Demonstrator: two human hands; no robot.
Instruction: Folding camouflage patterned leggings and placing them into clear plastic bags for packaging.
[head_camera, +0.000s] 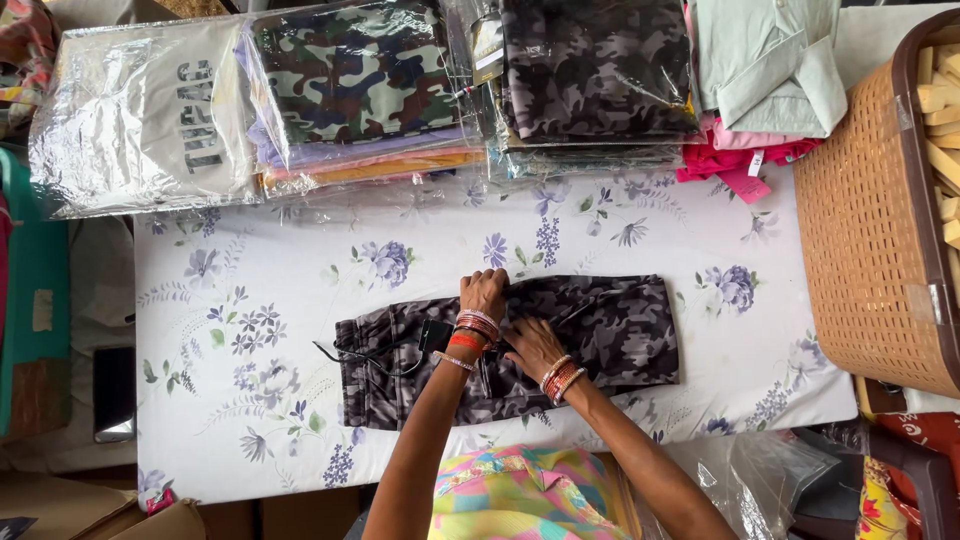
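Hands at a folded garment, head view. We see the left hand pressed flat, fingers together, on the upper edge of the grey camouflage trousers, and the right hand spread flat on the cloth just beside it; neither grips anything. Both wrists carry stacks of red and silver bangles. The trousers are soft, matte woven fabric, folded into one long rectangle lying across the middle of the worktop, which is covered by a white sheet printed with purple flowers. A thin black drawstring trails from the waistband at the left end.

Along the far edge we count three stacks of folded garments in glossy clear plastic bags: one silvery-white, one green camouflage over pastel layers, one dark grey camouflage. Beside them lie one pale green shirt and pink cloth, unbagged. One tan basket with a woven lattice wall stands at the right edge.
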